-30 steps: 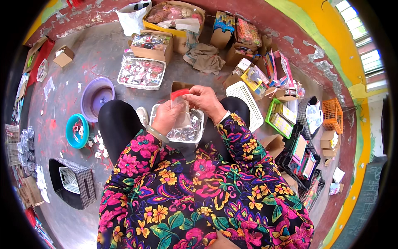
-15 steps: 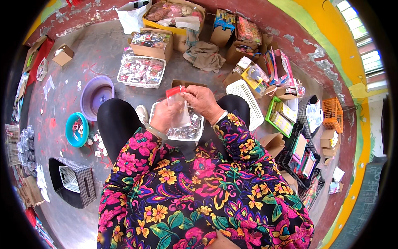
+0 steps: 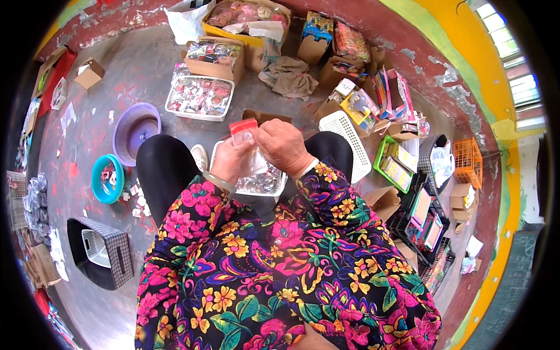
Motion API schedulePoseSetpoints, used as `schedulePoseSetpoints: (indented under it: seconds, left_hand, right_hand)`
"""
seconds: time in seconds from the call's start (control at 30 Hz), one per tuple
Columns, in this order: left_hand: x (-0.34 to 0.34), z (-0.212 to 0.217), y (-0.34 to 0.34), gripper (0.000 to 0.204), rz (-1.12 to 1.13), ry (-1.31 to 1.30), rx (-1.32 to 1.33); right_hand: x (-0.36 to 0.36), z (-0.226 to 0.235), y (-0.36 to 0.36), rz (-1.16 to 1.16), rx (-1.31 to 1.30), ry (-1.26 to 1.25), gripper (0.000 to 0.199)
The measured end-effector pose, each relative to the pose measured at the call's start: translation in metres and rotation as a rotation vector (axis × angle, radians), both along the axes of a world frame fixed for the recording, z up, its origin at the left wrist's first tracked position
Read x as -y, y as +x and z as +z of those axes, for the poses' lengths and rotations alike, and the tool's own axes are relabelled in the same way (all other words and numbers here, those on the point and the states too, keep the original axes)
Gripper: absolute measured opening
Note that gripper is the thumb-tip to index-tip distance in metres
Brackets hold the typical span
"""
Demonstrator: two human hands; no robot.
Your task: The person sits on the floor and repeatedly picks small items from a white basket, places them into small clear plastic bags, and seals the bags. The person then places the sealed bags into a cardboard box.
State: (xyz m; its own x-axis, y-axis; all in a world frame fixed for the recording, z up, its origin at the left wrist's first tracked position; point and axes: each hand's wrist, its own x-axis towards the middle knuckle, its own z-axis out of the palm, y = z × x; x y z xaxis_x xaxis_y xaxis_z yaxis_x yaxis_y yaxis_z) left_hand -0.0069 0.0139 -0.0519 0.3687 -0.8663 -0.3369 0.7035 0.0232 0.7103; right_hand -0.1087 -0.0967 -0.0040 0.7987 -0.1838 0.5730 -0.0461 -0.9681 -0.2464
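A small clear plastic bag with a red top strip [image 3: 243,126] is held up in front of me, between my knees. My left hand [image 3: 231,160] is closed on its left side, with the red strip showing above the fingers. Against the bag's right edge, the fingers of my right hand [image 3: 284,146] are pinched together; their tips are partly hidden. Something whitish shows through the lower part of the bag. Below both hands, a white plastic basket [image 3: 252,192] filled with small clear packets sits on the floor.
Ahead stands another white basket [image 3: 198,116] of packets, with cardboard boxes [image 3: 216,69] behind. Purple [image 3: 123,137] and teal [image 3: 97,181] basins are on the left, near a checked bin [image 3: 119,256]. To the right are a white perforated basket [image 3: 345,143], a green tray [image 3: 382,166] and black crates [image 3: 408,230].
My hands have come closer together. The bag's red strip has shifted slightly left and tilted, and my right hand has turned inward along the bag's edge.
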Motion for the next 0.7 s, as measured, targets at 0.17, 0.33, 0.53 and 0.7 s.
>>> schedulePoseSetpoints:
  seconds: [0.17,0.33,0.53,0.7]
  left_hand:
    - [0.003,-0.006,-0.003,0.018,0.034,0.025,0.090]
    - [0.005,-0.019,0.002,0.024,-0.062,0.093,0.307]
    - [0.002,-0.009,-0.001,0.024,-0.024,0.061,0.053]
    - [0.002,-0.020,0.002,0.024,-0.070,0.028,0.216]
  right_hand:
    - [0.004,-0.004,0.003,-0.086,-0.194,0.863,0.012]
    - [0.006,-0.005,0.001,0.066,-0.077,0.343,0.014]
    - [0.017,-0.021,0.001,0.191,-0.042,0.649,0.015]
    - [0.008,-0.007,0.001,0.126,-0.176,0.689,0.016]
